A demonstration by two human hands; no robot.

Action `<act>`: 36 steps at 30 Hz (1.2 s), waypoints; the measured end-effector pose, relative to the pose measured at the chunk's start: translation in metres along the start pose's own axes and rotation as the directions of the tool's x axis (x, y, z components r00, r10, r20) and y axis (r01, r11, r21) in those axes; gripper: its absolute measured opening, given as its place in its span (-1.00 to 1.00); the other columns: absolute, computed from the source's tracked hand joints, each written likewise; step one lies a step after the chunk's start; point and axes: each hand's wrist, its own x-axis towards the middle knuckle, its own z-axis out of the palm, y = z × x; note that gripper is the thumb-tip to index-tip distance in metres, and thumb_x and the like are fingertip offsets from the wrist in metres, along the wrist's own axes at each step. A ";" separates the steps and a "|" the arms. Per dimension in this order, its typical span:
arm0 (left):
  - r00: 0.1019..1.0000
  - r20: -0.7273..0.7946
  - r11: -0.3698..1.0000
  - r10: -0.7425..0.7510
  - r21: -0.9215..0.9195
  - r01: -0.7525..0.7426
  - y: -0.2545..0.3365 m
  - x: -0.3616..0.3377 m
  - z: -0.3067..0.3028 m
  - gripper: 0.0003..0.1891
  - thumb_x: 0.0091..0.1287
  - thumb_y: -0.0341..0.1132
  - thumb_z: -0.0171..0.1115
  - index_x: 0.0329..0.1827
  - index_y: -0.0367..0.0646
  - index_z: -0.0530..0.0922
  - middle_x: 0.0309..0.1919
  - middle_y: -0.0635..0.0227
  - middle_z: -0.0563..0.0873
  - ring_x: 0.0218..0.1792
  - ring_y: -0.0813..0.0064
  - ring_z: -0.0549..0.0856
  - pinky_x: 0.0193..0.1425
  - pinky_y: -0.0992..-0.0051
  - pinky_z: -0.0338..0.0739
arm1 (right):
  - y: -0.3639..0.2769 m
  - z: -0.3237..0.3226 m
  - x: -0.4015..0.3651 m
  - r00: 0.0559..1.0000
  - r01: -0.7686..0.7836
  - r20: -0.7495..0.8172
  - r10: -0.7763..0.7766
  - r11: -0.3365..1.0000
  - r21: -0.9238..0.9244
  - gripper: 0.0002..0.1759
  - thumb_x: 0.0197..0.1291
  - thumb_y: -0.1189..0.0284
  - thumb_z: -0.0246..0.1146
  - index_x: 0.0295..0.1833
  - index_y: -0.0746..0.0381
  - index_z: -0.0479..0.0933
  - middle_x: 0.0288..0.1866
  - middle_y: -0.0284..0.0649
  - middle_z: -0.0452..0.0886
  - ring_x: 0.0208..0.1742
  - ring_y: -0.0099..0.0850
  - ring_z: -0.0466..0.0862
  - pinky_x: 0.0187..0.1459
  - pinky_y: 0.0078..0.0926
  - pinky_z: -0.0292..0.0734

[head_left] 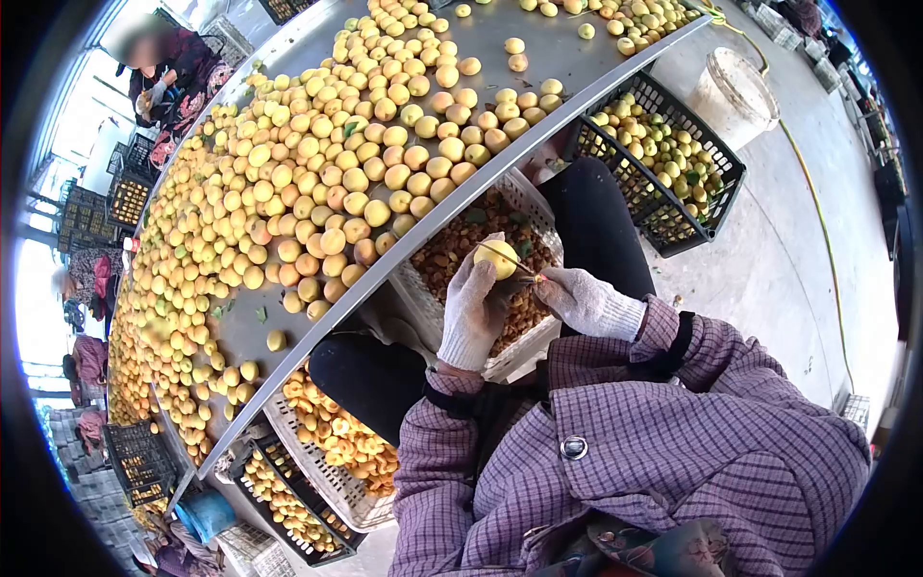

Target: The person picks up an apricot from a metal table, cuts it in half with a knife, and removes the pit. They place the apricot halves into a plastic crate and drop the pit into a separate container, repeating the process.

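Note:
A yellow apricot (497,259) is held in the fingers of my gloved left hand (470,313). From the right, my gloved right hand (583,302) grips a small thin-bladed knife (525,269), its blade against the fruit. Most of the knife's handle is hidden in the glove. Beneath both hands stands a white plastic crate (525,361) with brown pits and a few green leaves in it. Lower left, a second white crate (358,510) holds halved orange apricots (341,430).
A metal table (317,341) heaped with whole apricots (288,183) slopes across the left. Black crates of fruit stand at the right (728,183) and lower left (322,556). Near a white bucket (735,96) runs a yellow hose (817,207). Another person (173,82) sits across the table.

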 end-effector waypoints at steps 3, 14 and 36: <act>0.999 -0.026 0.995 0.035 0.099 -0.032 0.003 -0.004 0.009 -0.40 0.38 -0.18 0.35 0.39 -0.33 0.42 0.10 0.25 0.63 0.14 0.37 0.62 0.32 0.33 0.52 | 0.002 0.001 0.000 0.997 -0.064 0.049 0.065 0.998 -0.016 -0.55 0.55 0.14 0.05 0.08 0.36 0.55 -0.34 -0.05 0.66 -0.25 -0.31 0.69 -0.17 -0.34 0.55; 0.999 0.038 0.990 -0.034 0.139 0.028 0.010 0.000 0.000 -0.41 0.41 -0.39 0.29 0.48 -0.33 0.35 0.29 0.25 0.53 0.24 0.43 0.58 0.39 0.44 0.47 | 0.002 -0.028 0.010 0.946 -0.153 0.301 0.123 0.985 0.076 -0.51 0.60 0.08 -0.09 -0.01 0.29 0.53 -0.61 -0.40 0.43 -0.64 -0.58 0.43 -0.56 -0.52 0.38; 0.996 0.084 0.985 -0.021 0.172 0.006 0.020 -0.005 0.007 -0.33 0.42 -0.19 0.32 0.51 -0.25 0.30 0.22 0.25 0.55 0.24 0.31 0.58 0.35 0.25 0.53 | -0.018 -0.017 0.018 0.957 -0.167 0.226 0.180 0.983 -0.078 -0.49 0.57 0.11 -0.03 0.08 0.38 0.54 -0.47 -0.22 0.60 -0.37 -0.39 0.63 -0.25 -0.38 0.55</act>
